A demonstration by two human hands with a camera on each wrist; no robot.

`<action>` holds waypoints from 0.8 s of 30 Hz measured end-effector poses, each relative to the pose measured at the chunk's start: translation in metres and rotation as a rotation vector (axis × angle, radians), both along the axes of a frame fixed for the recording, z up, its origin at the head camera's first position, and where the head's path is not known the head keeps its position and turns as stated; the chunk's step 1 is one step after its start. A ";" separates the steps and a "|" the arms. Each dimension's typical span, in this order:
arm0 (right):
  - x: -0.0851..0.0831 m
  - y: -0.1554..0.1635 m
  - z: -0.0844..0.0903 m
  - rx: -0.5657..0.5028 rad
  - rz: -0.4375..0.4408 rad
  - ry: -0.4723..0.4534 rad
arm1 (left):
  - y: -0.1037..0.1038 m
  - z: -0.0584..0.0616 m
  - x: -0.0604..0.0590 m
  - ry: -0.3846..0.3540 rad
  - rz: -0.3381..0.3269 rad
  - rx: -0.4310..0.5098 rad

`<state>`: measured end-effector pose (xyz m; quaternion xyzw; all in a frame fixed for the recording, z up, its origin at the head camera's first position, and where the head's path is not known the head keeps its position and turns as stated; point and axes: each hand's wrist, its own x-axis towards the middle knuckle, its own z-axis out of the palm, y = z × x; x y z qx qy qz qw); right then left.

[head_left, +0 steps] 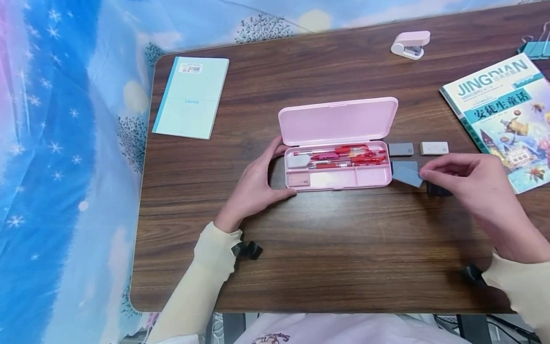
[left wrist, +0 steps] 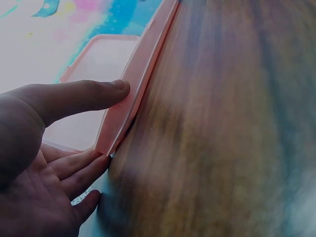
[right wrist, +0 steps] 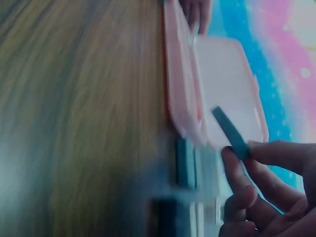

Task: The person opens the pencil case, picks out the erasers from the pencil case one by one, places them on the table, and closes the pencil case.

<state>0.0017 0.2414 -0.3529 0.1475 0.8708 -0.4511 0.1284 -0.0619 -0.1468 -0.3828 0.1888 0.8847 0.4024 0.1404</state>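
A pink pencil case (head_left: pixel 335 187) lies on the desk with its lid (head_left: pixel 339 122) raised. Red pens (head_left: pixel 348 160), a white rounded piece (head_left: pixel 298 161) and a pinkish eraser (head_left: pixel 298 179) are inside. My left hand (head_left: pixel 255 184) holds the case's left end, thumb at the front and fingers behind; the thumb presses its side in the left wrist view. Just off the right end, my right hand (head_left: pixel 477 186) pinches a blue-grey eraser (right wrist: pixel 231 132) between thumb and fingertips. Another blue-grey eraser (head_left: pixel 405 165) lies under it, partly covered in the head view.
Grey (head_left: pixel 401 149) and white (head_left: pixel 434 148) erasers sit right of the case, with a black block (head_left: pixel 437 190) partly behind my right hand. A book (head_left: pixel 507 119) and binder clip (head_left: pixel 534 49) lie right, a stapler (head_left: pixel 411 45) at the back, a notebook (head_left: pixel 191 105) back left.
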 end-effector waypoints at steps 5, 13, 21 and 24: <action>0.002 0.004 -0.008 0.153 0.111 -0.014 | -0.001 0.000 0.000 0.001 0.005 -0.004; 0.001 -0.004 -0.011 0.292 0.159 0.071 | -0.002 -0.002 0.000 0.004 -0.001 -0.003; 0.001 -0.007 -0.007 0.365 0.126 0.132 | -0.001 -0.001 0.000 -0.002 0.001 -0.005; -0.001 -0.010 0.000 0.355 0.084 0.134 | -0.001 -0.001 0.000 -0.001 -0.001 -0.006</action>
